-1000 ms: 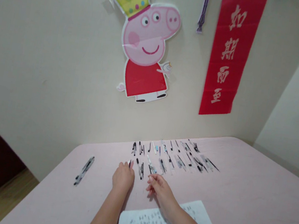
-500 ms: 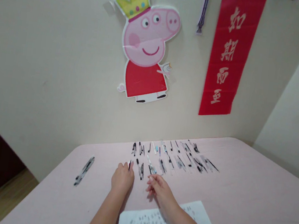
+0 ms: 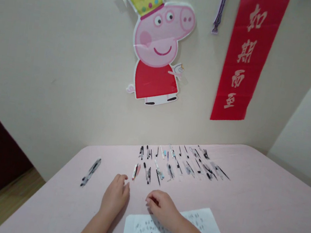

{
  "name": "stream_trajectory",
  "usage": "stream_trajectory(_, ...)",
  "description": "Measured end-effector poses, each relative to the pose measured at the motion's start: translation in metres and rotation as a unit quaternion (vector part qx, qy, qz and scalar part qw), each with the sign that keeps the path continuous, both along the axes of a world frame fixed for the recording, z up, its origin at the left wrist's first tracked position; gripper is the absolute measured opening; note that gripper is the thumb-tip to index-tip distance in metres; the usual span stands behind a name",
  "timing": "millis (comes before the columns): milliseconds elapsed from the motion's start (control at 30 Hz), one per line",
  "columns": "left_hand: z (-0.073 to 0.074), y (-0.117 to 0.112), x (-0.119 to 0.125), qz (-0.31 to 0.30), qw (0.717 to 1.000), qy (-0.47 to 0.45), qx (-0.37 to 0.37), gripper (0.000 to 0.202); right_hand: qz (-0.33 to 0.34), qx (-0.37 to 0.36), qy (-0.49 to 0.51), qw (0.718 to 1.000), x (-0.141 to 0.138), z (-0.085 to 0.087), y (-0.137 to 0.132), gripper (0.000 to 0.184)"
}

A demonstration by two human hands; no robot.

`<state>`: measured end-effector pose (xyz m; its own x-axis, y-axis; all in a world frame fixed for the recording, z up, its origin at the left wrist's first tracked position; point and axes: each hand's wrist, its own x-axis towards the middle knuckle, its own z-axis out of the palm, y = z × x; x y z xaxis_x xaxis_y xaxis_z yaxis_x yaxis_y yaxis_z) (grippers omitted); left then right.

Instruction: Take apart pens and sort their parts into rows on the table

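My left hand (image 3: 115, 195) rests low over the pink table, thumb and fingers apart with nothing between them. Just beyond its fingertips lie a pink-and-white pen (image 3: 135, 172) and its parts, untouched. My right hand (image 3: 163, 209) is above the top edge of a sheet of handwritten paper (image 3: 133, 231). Its fingers are curled in towards the thumb, and no object shows in them. Ahead of it lie a dark thin refill (image 3: 157, 177), a light-blue and clear pen (image 3: 160, 170) in pieces, and a black pen in parts (image 3: 147, 174).
Two rows of pens taken apart, with caps, clear barrels and refills (image 3: 189, 167), run along the table's far side. Clear-and-black pens (image 3: 91, 172) lie apart at the left. Behind the pink tabletop (image 3: 269, 209) rises a wall with a cartoon pig cutout (image 3: 157, 82) and a red banner (image 3: 245, 67).
My left hand has drawn back from the pink-and-white pen, leaving it lying on the table. My right hand has pulled back a little towards the paper. The camera view has shifted slightly.
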<state>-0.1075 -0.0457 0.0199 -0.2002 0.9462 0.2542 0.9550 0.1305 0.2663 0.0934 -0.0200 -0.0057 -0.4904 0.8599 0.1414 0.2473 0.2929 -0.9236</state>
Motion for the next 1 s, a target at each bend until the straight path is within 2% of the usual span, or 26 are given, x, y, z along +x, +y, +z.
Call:
stream_trajectory(200, 0.003, 0.006, -0.056, 0.071, 0.993, 0.084, 0.05, 0.029, -0.003, 0.039, -0.026, 0.999, 0.002, 0.0, 0.0, 0.018)
stream_trajectory(333, 0.002, 0.002, -0.101, 0.175, 0.969, 0.158, 0.071, 0.037, -0.001, 0.048, -0.042, 0.998, 0.001, 0.0, 0.0, 0.018)
stream_trajectory(400, -0.002, 0.002, -0.122, 0.204, 0.965, 0.161, 0.034, 0.04, 0.0, 0.051, -0.056, 0.997, 0.001, 0.0, 0.0, 0.017)
stream_trajectory(500, -0.009, 0.006, -0.142, 0.199, 0.97, 0.137, -0.011, 0.044, 0.0, 0.053, -0.073, 0.996, 0.001, 0.0, 0.001, 0.017)
stream_trajectory(667, -0.015, 0.01, -0.148, 0.181, 0.977, 0.114, -0.025, 0.038, 0.002, 0.054, -0.084, 0.995, 0.001, 0.003, 0.0, 0.017)
stream_trajectory(1000, -0.01, 0.005, -0.147, 0.186, 0.981, 0.063, -0.014, 0.035, 0.004, 0.06, -0.086, 0.995, 0.002, 0.003, 0.0, 0.018)
